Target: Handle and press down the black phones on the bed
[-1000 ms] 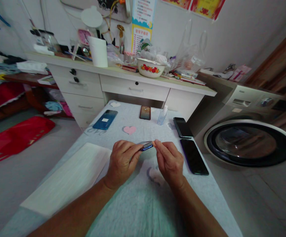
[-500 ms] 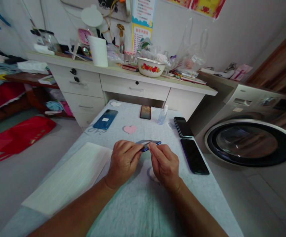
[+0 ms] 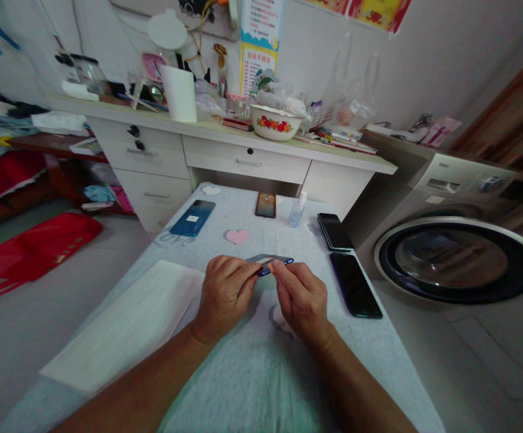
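Note:
Both hands meet over the middle of the cloth-covered table [image 3: 243, 385]. A thin phone with a blue edge [image 3: 283, 261] lies nearly flat between them. My left hand [image 3: 225, 291] is closed on the phone's left end, thumb and fingers pinched at its near edge. Fingertips of my right hand [image 3: 301, 297] are pinched together at the phone's near edge, right of the left thumb. Whether they hold something small there is hidden. A pink heart printed on the cloth [image 3: 237, 237] shows beyond the left hand.
Around the hands lie a blue phone [image 3: 193, 218], a brown phone [image 3: 265, 205], a spray bottle [image 3: 297, 210], two dark phones [image 3: 335, 232] [image 3: 355, 285] and a pale sheet [image 3: 130, 325]. A white desk [image 3: 243, 159] stands behind, a washing machine [image 3: 455, 240] at right.

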`<state>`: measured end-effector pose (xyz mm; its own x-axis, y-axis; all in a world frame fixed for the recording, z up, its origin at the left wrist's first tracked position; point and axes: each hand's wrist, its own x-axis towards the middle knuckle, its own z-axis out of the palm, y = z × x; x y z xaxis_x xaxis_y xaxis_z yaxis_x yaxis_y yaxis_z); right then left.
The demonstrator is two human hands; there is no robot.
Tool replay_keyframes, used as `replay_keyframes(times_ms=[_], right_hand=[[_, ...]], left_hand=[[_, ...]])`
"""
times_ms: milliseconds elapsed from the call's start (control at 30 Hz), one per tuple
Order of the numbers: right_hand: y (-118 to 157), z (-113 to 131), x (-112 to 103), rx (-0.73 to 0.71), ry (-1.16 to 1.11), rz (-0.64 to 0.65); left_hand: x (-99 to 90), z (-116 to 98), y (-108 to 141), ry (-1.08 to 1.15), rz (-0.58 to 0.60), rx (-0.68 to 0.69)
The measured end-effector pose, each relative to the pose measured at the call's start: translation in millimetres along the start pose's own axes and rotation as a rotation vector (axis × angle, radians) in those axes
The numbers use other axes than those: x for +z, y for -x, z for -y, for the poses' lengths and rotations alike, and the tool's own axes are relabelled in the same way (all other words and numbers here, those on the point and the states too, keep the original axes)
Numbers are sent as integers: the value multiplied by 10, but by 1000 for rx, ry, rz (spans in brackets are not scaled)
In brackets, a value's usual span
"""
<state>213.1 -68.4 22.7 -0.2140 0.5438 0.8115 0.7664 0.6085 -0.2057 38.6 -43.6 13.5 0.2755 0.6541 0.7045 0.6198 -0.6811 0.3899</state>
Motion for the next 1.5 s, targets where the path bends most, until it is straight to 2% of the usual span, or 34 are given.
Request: replay_keyframes(times_ms=[200, 400, 900, 1100, 1500], right_hand=[[30, -115, -27, 102, -21, -12], [25, -106, -20, 118, -26, -25], [-9, 90, 38, -38, 6, 22], [-12, 73, 29, -55, 14, 29], [16, -150, -22, 113, -35, -21]], left_hand=[[2, 9, -1, 0, -21, -9], [-8, 9, 16, -2, -24, -11], [6, -24, -24, 9, -12, -14], [2, -21, -20, 8, -14, -13], [-25, -2, -19, 14, -36, -16]])
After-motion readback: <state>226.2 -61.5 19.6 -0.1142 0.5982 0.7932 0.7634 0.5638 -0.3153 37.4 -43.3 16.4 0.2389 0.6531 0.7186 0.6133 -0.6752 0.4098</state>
